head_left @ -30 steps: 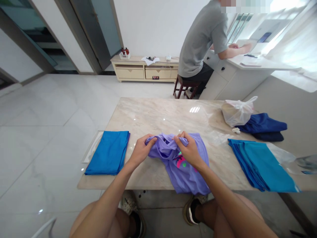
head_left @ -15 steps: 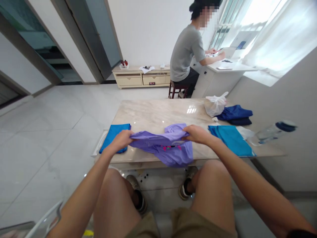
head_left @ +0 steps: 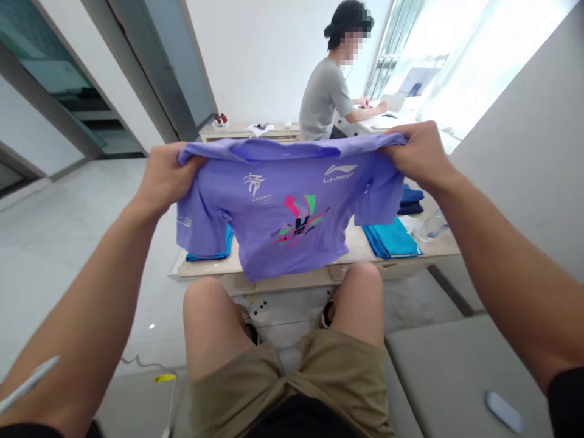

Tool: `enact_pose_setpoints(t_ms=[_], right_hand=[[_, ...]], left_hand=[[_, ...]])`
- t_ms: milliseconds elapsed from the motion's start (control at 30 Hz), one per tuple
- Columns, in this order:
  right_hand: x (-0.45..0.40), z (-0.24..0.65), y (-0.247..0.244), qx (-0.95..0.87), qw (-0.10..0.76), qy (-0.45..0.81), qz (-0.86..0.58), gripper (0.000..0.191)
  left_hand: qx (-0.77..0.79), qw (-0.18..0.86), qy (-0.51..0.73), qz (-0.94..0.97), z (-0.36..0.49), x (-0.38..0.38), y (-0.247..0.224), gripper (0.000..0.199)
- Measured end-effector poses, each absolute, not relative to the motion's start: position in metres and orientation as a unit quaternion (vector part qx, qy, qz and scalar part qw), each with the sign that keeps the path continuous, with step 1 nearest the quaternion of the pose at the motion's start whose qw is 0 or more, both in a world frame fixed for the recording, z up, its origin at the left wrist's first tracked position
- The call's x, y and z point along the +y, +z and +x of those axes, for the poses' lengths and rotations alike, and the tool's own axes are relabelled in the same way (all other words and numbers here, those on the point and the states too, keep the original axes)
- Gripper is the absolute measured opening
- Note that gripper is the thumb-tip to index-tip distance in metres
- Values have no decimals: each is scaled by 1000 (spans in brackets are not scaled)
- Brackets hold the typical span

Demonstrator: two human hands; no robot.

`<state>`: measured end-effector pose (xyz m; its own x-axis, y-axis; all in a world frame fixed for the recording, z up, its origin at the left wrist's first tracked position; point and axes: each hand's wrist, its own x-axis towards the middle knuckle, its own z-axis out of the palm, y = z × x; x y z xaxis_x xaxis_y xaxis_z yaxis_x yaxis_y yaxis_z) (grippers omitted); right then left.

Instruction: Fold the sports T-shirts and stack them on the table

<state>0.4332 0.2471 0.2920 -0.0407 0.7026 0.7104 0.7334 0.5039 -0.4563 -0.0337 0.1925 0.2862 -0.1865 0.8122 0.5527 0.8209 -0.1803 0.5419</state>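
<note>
A purple T-shirt hangs spread in the air between my two hands, its printed front facing me. My left hand is closed on one shoulder of it, and my right hand grips the other shoulder. White logos and a pink, green and black print show on the chest. Below and behind the shirt, a folded blue garment lies on the left of the marble-look table. On the table's right lies a folded turquoise garment. The hanging shirt hides much of the tabletop.
Dark blue clothing and a clear bottle stand at the table's right. A person sits at a white desk by the window. A low cabinet lines the far wall. A pale device lies on the grey seat.
Both hands have risen and moved apart, lifting the purple T-shirt off the table. Bunched before, it now hangs open with its front print in sight.
</note>
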Motion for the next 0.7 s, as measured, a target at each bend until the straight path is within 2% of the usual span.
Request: enact_pose_setpoints(t_ms=[100,200,267,400,467,600,700], right_hand=[[234,443,294,-743,434,-8,-510,64],[221,455,290,-759,406,-16,-509,59],[216,462,283,-756,417,-14,-505,51],[221,471,260,-714,496,-23,-493,40],[228,473,243,-714,494,11,-496,40],[244,482,198,-744,411,94,-519,51],[251,493,162,-784,363,79,-498,44]], left_hand=[[-639,88,-434,-629,-34,183,289,72],[-636,141,-434,-622,-36,168,289,80],[-629,164,-438,-621,-39,162,285,76],[-623,211,-486,-576,-49,163,267,60],[-633,182,-453,-601,-56,169,248,57],[-627,34,-344,-698,-68,181,192,48],[-625,44,-367,-688,-75,187,153,39]])
